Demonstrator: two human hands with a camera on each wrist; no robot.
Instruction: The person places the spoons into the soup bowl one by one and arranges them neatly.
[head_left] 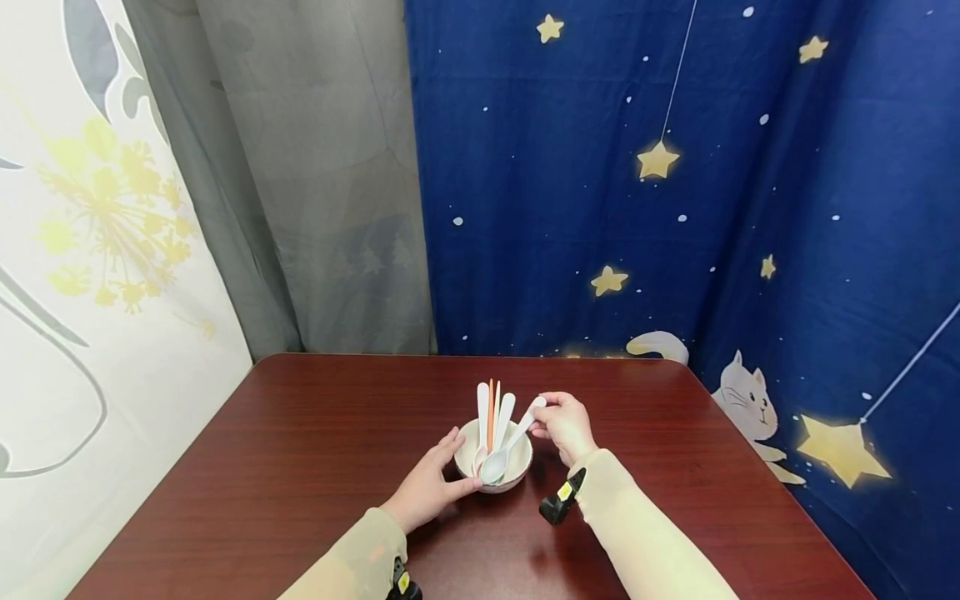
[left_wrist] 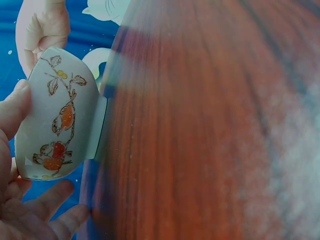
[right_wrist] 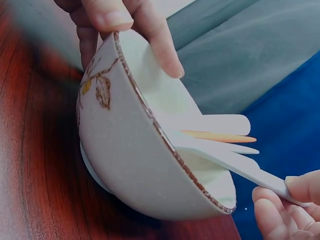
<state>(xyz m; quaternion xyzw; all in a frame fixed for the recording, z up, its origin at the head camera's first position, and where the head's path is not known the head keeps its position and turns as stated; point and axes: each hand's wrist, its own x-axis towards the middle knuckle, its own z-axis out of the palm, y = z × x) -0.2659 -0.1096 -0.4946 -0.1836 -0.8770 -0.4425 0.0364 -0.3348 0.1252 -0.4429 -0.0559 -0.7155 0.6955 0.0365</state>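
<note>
A white ceramic bowl (head_left: 522, 460) with a brown rim and painted branches stands on the table, holding several utensils. My left hand (head_left: 432, 485) grips its near left side, with the thumb at the rim. In the right wrist view, one finger reaches inside the bowl (right_wrist: 135, 160). My right hand (head_left: 564, 423) pinches the handle end of a white spoon (head_left: 519, 432), whose head lies low inside the bowl. Beside it, two more white spoons (head_left: 482, 403) lean on the far wall with an orange stick-like handle (head_left: 491, 412) and a thin pale one (head_left: 497, 398).
The dark red wooden table (head_left: 337, 433) has its far edge against a grey curtain (head_left: 337, 183) and a blue curtain (head_left: 540, 208) with stars. At the left hangs a white patterned curtain (head_left: 112, 400). A black wrist camera (head_left: 558, 502) sits below the right hand.
</note>
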